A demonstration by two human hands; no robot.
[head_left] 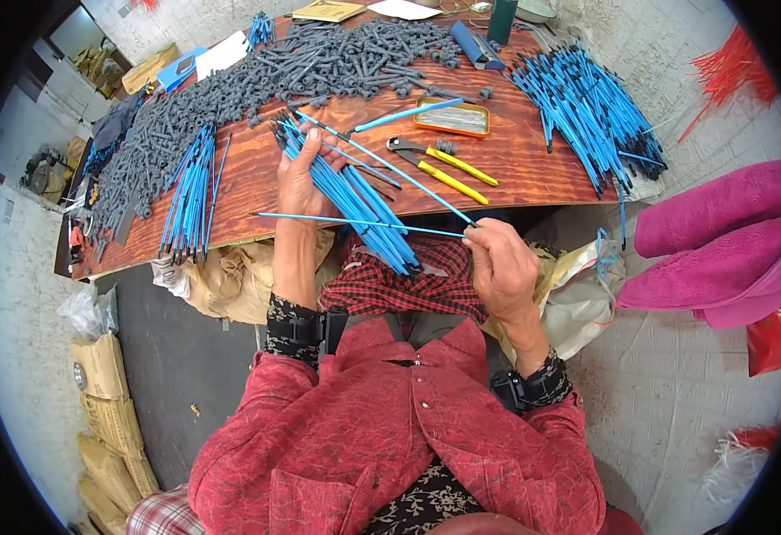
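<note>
My left hand (297, 183) is closed around a bundle of thin blue rods with black tips (359, 205), held slantwise over the table's near edge. To its right, my right hand (504, 263) pinches the black ends of two single blue rods. One of these rods (399, 174) runs up and left towards the top of the bundle; the other (355, 220) crosses in front of the bundle. Beyond my hands lie pincers with yellow handles (457, 174) and an orange-rimmed tin (451, 118) of thin metal pins. Another blue rod (408, 114) lies beside the tin.
A wide heap of grey plastic plug-like pieces (319, 67) covers the back and left of the wooden table (247, 192). Blue rods lie in a large pile (586, 116) at right and a smaller bunch (192, 196) at left. Pink towels (720, 232) hang at far right.
</note>
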